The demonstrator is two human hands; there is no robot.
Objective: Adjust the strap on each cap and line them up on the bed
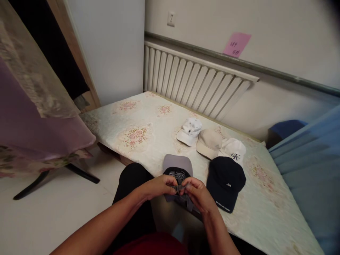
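Note:
A grey-purple baseball cap (178,162) rests at the near edge of the bed, its brim pointing away from me and its dark inside showing. My left hand (166,185) is closed, thumb and fingertips pinching one side of the cap's back strap. On the other side my right hand (195,189) pinches the same strap, its fingertips close to the left ones. A small buckle seems to sit between them, though the fingers partly cover it. Just right of my right hand lies a dark navy cap (225,177) with small white lettering.
Behind stand a white cap (190,131), a beige cap (209,143) and a white CK cap (233,148). They lie on a flower-patterned bed cover (151,120). A radiator (191,78) lines the wall; a blue curtain (305,170) hangs right, and a cloth-draped chair (53,141) stands left.

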